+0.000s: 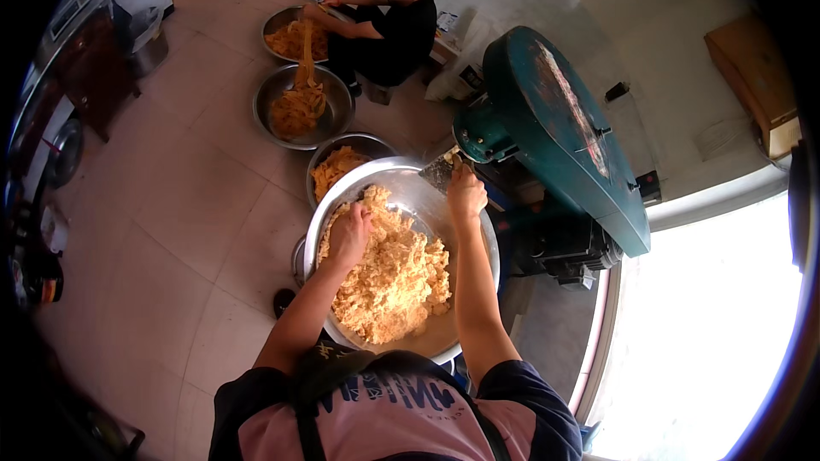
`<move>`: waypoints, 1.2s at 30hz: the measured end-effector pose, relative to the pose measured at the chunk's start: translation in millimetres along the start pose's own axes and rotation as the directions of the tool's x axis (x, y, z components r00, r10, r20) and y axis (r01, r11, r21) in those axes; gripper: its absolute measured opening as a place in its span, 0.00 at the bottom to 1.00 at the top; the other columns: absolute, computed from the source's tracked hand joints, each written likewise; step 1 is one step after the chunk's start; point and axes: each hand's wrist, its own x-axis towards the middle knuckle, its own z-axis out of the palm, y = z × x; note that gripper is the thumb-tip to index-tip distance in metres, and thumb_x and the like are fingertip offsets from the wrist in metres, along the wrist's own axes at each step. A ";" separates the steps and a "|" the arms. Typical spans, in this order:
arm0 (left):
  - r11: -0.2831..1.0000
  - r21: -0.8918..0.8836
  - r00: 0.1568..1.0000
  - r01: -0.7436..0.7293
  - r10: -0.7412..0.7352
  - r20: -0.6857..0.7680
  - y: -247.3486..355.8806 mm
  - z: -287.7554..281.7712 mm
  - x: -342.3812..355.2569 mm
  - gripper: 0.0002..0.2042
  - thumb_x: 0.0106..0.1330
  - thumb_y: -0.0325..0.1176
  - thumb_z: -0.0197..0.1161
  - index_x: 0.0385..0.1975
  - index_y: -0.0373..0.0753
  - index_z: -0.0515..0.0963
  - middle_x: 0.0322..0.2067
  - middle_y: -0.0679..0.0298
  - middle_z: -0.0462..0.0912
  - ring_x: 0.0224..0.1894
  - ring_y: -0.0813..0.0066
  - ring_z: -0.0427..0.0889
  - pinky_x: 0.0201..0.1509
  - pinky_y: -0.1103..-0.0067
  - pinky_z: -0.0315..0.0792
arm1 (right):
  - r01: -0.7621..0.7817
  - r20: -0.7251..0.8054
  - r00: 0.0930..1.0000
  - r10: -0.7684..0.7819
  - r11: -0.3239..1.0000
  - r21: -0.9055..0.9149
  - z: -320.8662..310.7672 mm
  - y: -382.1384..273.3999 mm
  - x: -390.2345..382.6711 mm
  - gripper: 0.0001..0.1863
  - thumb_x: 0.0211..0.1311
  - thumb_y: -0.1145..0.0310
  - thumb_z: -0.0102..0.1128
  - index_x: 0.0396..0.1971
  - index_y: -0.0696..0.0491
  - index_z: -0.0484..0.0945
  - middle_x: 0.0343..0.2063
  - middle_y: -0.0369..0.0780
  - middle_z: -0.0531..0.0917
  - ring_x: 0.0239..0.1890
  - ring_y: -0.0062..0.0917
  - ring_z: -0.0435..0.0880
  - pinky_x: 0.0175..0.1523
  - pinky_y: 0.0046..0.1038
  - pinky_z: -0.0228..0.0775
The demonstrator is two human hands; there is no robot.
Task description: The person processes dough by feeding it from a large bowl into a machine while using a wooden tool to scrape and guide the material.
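1. Inside the wide, round, silver metal basin (432, 212) lay the pale-yellow, lumpy, crumbly dough-like mass (389, 277); too strong pushing could spill it.
2. The left hand (348, 236) touched this mass, fingers bent; whether it gripped some, I could not tell.
3. At the basin's far right edge, the right hand (466, 194) grasped what seemed a flat grey metal scraper (437, 173); slipping, it could strike the green, rounded metal machine (555, 132) beside the basin.

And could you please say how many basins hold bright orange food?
3: a far basin by the seated person, a middle basin and a near basin partly behind the large silver basin; others may be hidden.
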 end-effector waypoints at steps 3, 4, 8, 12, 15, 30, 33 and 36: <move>0.969 0.104 0.972 -0.223 0.229 -0.059 -24.5 -25.7 32.1 0.07 0.63 0.32 0.58 0.33 0.35 0.74 0.20 0.61 0.79 0.26 0.63 0.78 0.33 0.68 0.71 | 0.071 -0.070 0.996 -0.062 0.989 0.131 7.7 -31.9 13.0 0.16 0.58 0.51 0.56 0.44 0.39 0.79 0.32 0.48 0.84 0.37 0.49 0.82 0.42 0.46 0.75; 0.971 0.094 0.973 -0.220 0.225 -0.046 -13.1 -12.8 17.1 0.08 0.64 0.33 0.58 0.30 0.34 0.76 0.21 0.59 0.79 0.25 0.62 0.78 0.33 0.68 0.72 | 0.084 -0.064 0.995 -0.078 0.993 0.086 9.7 -3.2 16.4 0.15 0.58 0.52 0.55 0.44 0.39 0.79 0.32 0.47 0.84 0.36 0.49 0.82 0.42 0.46 0.75; 0.942 0.101 0.938 -0.319 0.329 -0.109 -4.8 -25.1 22.1 0.11 0.63 0.36 0.60 0.25 0.34 0.78 0.24 0.56 0.80 0.33 0.58 0.77 0.41 0.66 0.71 | 0.019 -0.105 0.994 -0.014 0.999 0.047 7.2 11.6 17.1 0.16 0.59 0.56 0.54 0.47 0.37 0.77 0.31 0.48 0.83 0.35 0.49 0.82 0.40 0.47 0.75; 0.972 0.093 0.975 -0.214 0.218 -0.037 4.0 -4.2 -2.3 0.14 0.60 0.36 0.63 0.40 0.36 0.74 0.40 0.55 0.77 0.47 0.56 0.74 0.57 0.62 0.64 | 0.157 -0.130 0.983 -0.127 0.955 0.254 -37.1 44.8 -45.2 0.14 0.62 0.59 0.54 0.44 0.47 0.79 0.30 0.51 0.83 0.34 0.48 0.83 0.39 0.44 0.75; 0.957 0.220 0.980 -0.190 0.170 0.106 12.2 8.1 3.8 0.27 0.55 0.36 0.67 0.54 0.37 0.67 0.51 0.52 0.71 0.54 0.54 0.69 0.66 0.64 0.58 | 0.291 -0.223 0.952 -0.212 0.856 0.427 -41.4 90.9 -96.6 0.16 0.61 0.63 0.57 0.46 0.53 0.78 0.32 0.53 0.82 0.35 0.46 0.83 0.39 0.41 0.75; 0.999 0.026 0.962 0.018 -0.025 0.271 26.1 52.5 46.7 0.25 0.57 0.28 0.66 0.56 0.41 0.70 0.52 0.55 0.71 0.49 0.58 0.76 0.58 0.73 0.71 | -0.082 -0.041 0.989 0.139 0.772 0.630 -44.3 187.7 -249.5 0.19 0.61 0.64 0.59 0.53 0.51 0.74 0.26 0.51 0.82 0.29 0.38 0.86 0.32 0.30 0.75; 0.989 -0.142 0.855 0.033 0.046 0.516 89.0 -0.2 40.2 0.30 0.55 0.33 0.69 0.60 0.43 0.66 0.50 0.57 0.75 0.50 0.59 0.77 0.60 0.67 0.71 | -0.163 0.026 0.982 0.189 0.762 0.627 -42.2 185.4 -243.2 0.19 0.62 0.66 0.58 0.53 0.54 0.74 0.26 0.52 0.82 0.27 0.36 0.86 0.31 0.29 0.74; 0.996 0.042 0.642 -0.074 0.015 0.767 111.7 -12.8 5.5 0.39 0.50 0.38 0.73 0.64 0.47 0.60 0.59 0.54 0.67 0.59 0.58 0.68 0.64 0.62 0.65 | -0.107 -0.019 0.988 0.156 0.757 0.645 -41.4 185.0 -243.2 0.19 0.62 0.67 0.58 0.52 0.54 0.74 0.27 0.52 0.82 0.27 0.36 0.85 0.32 0.29 0.75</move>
